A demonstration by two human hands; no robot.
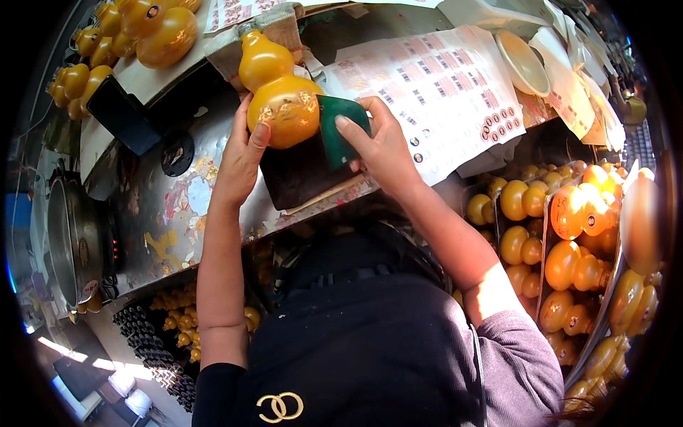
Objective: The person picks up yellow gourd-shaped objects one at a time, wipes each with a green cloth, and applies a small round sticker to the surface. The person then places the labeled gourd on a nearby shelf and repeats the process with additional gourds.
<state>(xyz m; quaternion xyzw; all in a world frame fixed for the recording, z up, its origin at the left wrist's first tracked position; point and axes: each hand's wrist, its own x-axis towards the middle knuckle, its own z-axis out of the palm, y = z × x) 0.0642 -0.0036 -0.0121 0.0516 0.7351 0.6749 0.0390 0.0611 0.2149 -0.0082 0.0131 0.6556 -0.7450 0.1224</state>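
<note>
A glossy yellow gourd-shaped bottle (267, 60) lies tilted over the bench, its narrow end pointing away from me. My left hand (245, 153) is closed around the left side of its wide bulb, thumb on top. In my right hand (384, 146) is a flat, dark green scraper (338, 132), pinched between thumb and fingers, its left edge against the bulb's right side. Gold markings show on the bulb. Below the bottle lies a dark flat pad (302, 178) at the bench's near edge. Folded cloth (224, 53) sits beside the bottle's neck.
Printed decal sheets (434, 85) cover the bench on the right, near a cream bowl (523, 64). More yellow gourds (167, 39) stand at the back left, by a dark phone (122, 114). A metal pan (75, 242) stands left. Racks of gourds (562, 263) fill the right.
</note>
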